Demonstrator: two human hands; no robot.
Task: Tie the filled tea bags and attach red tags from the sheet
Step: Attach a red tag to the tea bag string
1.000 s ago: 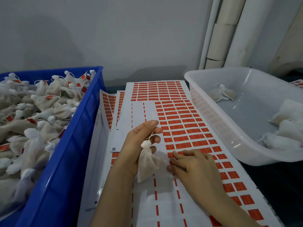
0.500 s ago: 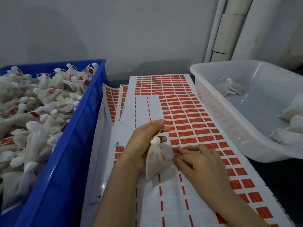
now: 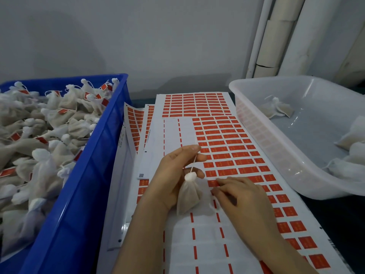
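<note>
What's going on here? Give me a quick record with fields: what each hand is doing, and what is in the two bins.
left hand: pinches the string of a tied tea bag, which hangs below the fingers
right hand: fingertips at a red tag on the tag sheet, seemingly picking at it
tag sheet: part used, with bare columns on its left side
blue bin: left of the sheet, heaped with tied bags bearing red tags
white bin: right of the sheet, a few bags, no tags visible

Packing workshop, bulk bins (image 3: 83, 194), tag sheets (image 3: 227, 147)
</note>
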